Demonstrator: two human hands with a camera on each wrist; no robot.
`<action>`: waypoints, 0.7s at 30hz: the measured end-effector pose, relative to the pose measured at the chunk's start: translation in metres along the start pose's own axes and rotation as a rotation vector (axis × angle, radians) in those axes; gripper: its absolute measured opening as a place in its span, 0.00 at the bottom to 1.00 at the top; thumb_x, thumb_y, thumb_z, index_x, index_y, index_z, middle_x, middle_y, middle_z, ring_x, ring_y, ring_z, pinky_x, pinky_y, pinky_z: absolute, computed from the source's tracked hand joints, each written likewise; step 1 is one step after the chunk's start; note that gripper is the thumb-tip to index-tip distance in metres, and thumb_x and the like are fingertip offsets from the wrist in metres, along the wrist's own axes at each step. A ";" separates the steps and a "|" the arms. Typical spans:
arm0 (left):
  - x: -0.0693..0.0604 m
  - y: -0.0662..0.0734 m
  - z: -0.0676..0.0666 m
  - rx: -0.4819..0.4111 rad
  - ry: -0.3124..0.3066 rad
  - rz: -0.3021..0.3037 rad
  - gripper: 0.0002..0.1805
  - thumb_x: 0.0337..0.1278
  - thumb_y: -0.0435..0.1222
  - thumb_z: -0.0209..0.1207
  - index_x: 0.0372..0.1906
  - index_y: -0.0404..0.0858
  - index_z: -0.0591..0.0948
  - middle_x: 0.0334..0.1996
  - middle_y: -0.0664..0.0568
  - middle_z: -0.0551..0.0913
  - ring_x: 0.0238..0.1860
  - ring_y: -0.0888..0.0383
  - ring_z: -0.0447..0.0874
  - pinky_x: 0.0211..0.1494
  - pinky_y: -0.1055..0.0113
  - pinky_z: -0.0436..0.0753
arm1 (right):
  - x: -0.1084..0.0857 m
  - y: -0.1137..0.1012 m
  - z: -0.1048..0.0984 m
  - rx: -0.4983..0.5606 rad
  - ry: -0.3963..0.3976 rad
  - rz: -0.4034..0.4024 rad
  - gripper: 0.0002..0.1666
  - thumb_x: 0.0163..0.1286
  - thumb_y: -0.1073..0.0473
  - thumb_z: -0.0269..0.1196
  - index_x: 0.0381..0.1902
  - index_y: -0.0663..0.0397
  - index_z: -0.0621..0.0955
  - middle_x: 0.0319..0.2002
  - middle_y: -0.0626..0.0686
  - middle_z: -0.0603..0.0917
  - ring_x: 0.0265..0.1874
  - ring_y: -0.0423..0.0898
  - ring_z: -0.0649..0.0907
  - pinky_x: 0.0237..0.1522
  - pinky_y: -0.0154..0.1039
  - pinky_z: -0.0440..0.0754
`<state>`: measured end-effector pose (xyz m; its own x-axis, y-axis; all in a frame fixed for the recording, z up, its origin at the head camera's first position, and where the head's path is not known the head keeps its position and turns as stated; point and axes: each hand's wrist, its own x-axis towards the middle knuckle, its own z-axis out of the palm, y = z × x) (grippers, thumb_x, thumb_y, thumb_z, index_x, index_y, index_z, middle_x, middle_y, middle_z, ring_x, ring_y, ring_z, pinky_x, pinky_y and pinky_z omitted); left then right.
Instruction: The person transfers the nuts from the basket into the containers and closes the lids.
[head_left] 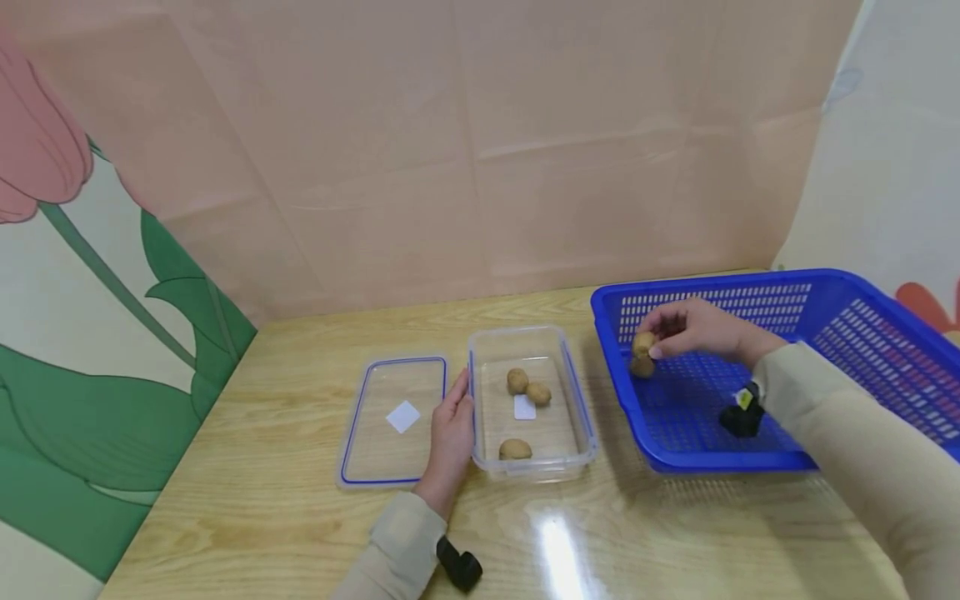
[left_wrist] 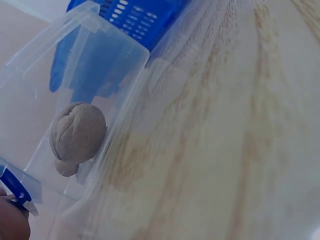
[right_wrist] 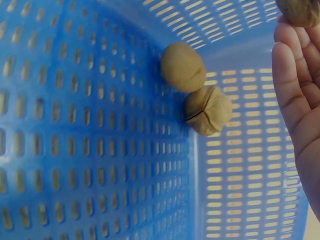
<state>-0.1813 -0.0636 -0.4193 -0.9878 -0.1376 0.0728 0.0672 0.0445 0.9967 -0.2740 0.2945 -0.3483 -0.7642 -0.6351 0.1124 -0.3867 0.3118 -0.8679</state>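
In the head view, my right hand point(head_left: 693, 329) reaches into a blue plastic basket point(head_left: 652, 458) and pinches a walnut point(head_left: 643, 342) between thumb and fingers. That walnut point(right_wrist: 300, 11) is partly cut off at the top corner of the right wrist view. Beneath it, one walnut point(right_wrist: 183, 67) touches another walnut point(right_wrist: 209, 110) on the basket floor. My left hand point(head_left: 450, 433) lies along the left side of a clear plastic box point(head_left: 577, 383), fingers fairly straight against its wall. Inside the box are a pair of walnuts point(head_left: 537, 393) near the middle and a single walnut point(head_left: 515, 450) at the near end.
Left of the box, a clear lid point(head_left: 367, 450) with a blue seal lies flat, bearing a white label point(head_left: 403, 417). A pale label point(head_left: 525, 407) shows at the box's bottom. The wooden table point(head_left: 247, 500) meets a pinkish covering point(head_left: 375, 167) behind.
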 end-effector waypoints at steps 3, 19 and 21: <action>0.000 0.000 0.000 0.001 -0.001 0.005 0.23 0.68 0.32 0.42 0.66 0.37 0.64 0.67 0.47 0.63 0.70 0.51 0.55 0.72 0.57 0.55 | 0.000 -0.004 -0.001 0.029 0.024 -0.009 0.15 0.54 0.75 0.62 0.41 0.62 0.80 0.31 0.43 0.84 0.31 0.35 0.81 0.33 0.29 0.81; 0.002 -0.002 0.000 0.006 -0.001 0.000 0.23 0.67 0.31 0.42 0.66 0.38 0.66 0.67 0.47 0.63 0.70 0.52 0.55 0.72 0.57 0.55 | 0.011 -0.032 0.011 0.239 0.070 -0.188 0.22 0.57 0.78 0.57 0.44 0.51 0.82 0.36 0.46 0.86 0.32 0.38 0.82 0.32 0.29 0.81; 0.002 -0.003 0.000 0.002 0.001 0.006 0.23 0.67 0.31 0.42 0.66 0.37 0.66 0.67 0.47 0.64 0.69 0.52 0.56 0.72 0.57 0.55 | 0.014 -0.035 0.013 0.270 0.054 -0.235 0.24 0.56 0.80 0.55 0.44 0.52 0.82 0.36 0.46 0.85 0.32 0.37 0.81 0.33 0.29 0.81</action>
<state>-0.1834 -0.0640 -0.4218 -0.9872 -0.1387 0.0784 0.0724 0.0477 0.9962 -0.2643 0.2658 -0.3232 -0.6995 -0.6267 0.3434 -0.4107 -0.0408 -0.9109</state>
